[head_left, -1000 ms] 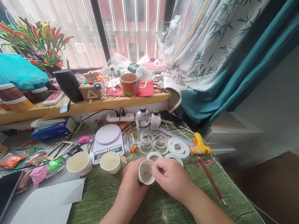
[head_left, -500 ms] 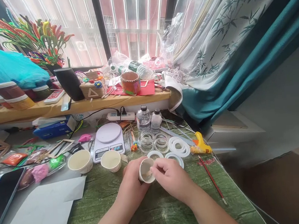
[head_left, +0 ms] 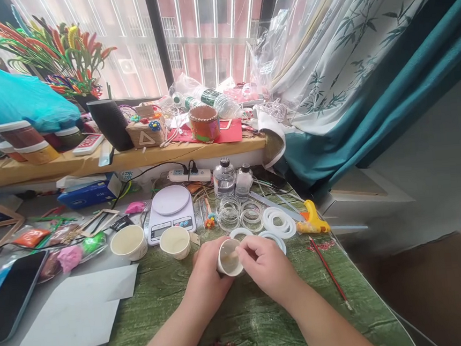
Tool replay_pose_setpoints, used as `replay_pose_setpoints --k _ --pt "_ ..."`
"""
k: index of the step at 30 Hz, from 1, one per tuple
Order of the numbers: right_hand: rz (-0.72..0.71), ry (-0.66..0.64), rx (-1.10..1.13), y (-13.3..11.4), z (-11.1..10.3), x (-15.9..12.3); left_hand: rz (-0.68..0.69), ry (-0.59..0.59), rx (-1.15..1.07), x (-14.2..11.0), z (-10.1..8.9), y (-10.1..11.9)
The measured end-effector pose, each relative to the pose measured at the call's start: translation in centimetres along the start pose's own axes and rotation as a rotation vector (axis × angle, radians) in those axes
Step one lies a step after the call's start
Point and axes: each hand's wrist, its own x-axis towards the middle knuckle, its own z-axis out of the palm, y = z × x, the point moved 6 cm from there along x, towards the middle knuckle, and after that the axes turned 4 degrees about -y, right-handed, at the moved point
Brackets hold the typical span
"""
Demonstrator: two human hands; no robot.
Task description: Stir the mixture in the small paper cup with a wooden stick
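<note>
"Starting at the left, what sits by the kitchen scale?"

"A white cup well left of it, and another white cup just in front of it. Both stand upright, mouths up."

"And the hands?"

"The left hand closes round a third white cup, which is in front of the scale and to its right. That cup tilts, its mouth toward the camera and its long axis leaning."

"The other grip?"

"The right hand sits at the rim, fingertips pressed together, pinching something thin, too small to tell."

"Further right?"

"White rings, a yellow glue gun, and a red paintbrush."
</note>
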Motion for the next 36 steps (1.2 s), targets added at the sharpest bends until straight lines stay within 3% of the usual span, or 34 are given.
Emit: replay_pose_setpoints --k 3,7,12,22,30,33,36 --pt "0.043 -0.002 0.005 0.3 0.0 0.0 0.003 0.007 0.007 0.0 -0.1 0.1" --pt "-0.024 -0.035 0.029 -0.2 0.3 -0.1 0.007 0.002 0.008 0.0 -0.1 0.2" --pt "-0.029 0.048 -0.057 -0.2 0.1 -0.2 0.004 0.012 0.008 0.0 -0.2 0.2" --pt "-0.117 0.071 -0.08 -0.8 -0.2 0.0 0.008 0.017 0.02 0.1 -0.2 0.3" --pt "-0.062 0.136 -0.062 -0.2 -0.6 -0.1 0.002 0.002 0.012 0.1 -0.2 0.4" --pt "-0.035 0.073 -0.022 0.0 -0.3 0.0 -0.007 0.001 0.007 0.1 -0.2 0.5" --pt "0.006 0.113 -0.043 0.1 -0.5 -0.1 -0.014 -0.012 0.011 0.2 -0.1 0.5"
